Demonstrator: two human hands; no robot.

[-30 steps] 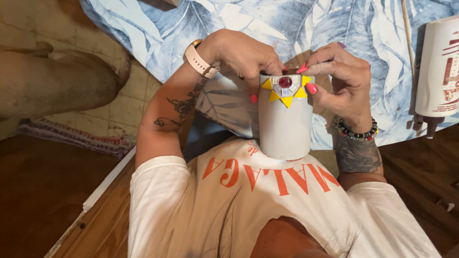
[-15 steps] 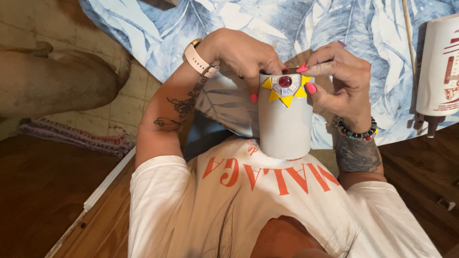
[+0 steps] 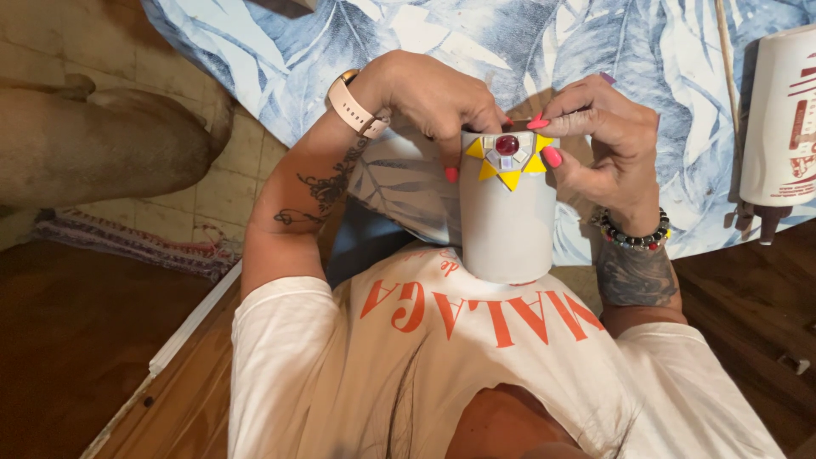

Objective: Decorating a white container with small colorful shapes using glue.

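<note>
Leaf-print tablecloth (image 3: 646, 51) behind; left hand (image 3: 429, 93), right hand (image 3: 608, 140) both grip white cylinder (image 3: 507, 225), yellow star ornament (image 3: 507, 157).

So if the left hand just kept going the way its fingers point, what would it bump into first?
The left hand points across the white cylinder toward the right hand, so it would probably meet the yellow star ornament first, then those fingers.

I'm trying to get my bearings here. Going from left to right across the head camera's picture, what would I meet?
Tan animal on the tiled floor → pale wristwatch → left hand → white cylinder with a yellow star and red gem → right hand → beaded bracelet → white container with red markings.
</note>
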